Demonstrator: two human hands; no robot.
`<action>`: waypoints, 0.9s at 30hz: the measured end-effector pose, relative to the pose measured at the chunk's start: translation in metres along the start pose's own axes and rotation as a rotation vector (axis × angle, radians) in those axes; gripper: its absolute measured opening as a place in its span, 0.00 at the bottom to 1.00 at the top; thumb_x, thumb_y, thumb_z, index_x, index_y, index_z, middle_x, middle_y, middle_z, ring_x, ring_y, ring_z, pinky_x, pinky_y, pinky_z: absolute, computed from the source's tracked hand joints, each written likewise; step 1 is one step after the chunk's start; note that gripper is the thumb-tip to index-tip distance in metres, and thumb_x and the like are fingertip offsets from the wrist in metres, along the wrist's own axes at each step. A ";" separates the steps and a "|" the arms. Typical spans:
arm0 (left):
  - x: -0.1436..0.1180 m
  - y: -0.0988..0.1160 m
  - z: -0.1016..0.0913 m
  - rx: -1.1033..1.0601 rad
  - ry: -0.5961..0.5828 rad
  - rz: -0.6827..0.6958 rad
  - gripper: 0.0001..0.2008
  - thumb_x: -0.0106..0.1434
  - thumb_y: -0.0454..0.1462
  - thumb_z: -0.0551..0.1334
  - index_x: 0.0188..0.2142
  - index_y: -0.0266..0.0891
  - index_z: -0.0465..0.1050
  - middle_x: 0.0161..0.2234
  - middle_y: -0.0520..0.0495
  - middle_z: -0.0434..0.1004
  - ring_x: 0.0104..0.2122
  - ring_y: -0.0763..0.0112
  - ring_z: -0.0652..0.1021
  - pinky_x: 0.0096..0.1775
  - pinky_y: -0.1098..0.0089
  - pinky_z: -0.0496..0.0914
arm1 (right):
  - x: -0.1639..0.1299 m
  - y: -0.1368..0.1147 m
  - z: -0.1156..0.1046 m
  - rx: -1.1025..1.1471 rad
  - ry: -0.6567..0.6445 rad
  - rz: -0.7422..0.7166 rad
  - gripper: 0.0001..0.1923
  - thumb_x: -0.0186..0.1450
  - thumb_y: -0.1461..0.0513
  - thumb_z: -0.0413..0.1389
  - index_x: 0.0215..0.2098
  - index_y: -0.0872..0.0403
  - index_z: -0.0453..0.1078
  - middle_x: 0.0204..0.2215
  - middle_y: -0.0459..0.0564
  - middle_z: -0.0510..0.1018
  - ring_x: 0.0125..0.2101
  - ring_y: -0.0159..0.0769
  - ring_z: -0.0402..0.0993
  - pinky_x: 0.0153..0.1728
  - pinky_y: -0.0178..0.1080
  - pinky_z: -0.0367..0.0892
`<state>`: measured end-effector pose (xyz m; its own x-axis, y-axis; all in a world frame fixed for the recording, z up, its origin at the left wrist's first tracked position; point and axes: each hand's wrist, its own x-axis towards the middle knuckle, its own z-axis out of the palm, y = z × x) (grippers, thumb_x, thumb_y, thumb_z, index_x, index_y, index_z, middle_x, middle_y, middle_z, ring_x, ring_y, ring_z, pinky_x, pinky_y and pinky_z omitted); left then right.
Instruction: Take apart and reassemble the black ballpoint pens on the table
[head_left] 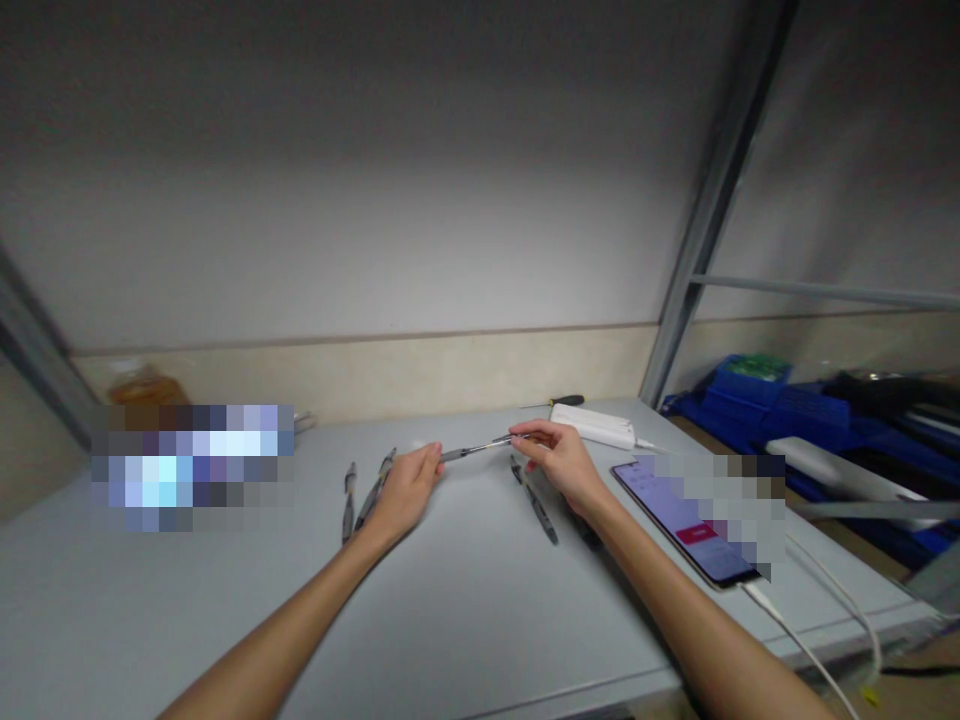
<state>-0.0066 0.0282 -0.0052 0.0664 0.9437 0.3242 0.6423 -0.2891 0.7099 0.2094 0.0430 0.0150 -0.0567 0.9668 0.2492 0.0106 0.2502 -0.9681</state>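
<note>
My left hand and my right hand hold one pen between them, a little above the grey table. The left fingers grip its left end, the right fingers pinch its right end. Two dark pens lie on the table just left of my left hand. Another dark pen lies under and beside my right hand.
A phone with a lit screen lies at the right, with a white cable running off the table edge. A white power bank and a screwdriver sit near the back wall. Blue crates stand beyond a metal post.
</note>
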 end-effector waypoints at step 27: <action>0.007 -0.015 0.002 -0.274 0.033 0.036 0.09 0.59 0.42 0.54 0.31 0.40 0.66 0.23 0.55 0.68 0.26 0.73 0.69 0.32 0.72 0.63 | 0.000 0.009 -0.002 -0.352 -0.243 -0.120 0.15 0.57 0.55 0.56 0.38 0.56 0.69 0.23 0.45 0.74 0.20 0.27 0.65 0.22 0.31 0.60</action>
<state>-0.0141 0.0390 -0.0145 0.0578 0.9274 0.3695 0.4094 -0.3596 0.8385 0.2115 0.0455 0.0067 -0.3111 0.9000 0.3054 0.3268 0.4031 -0.8548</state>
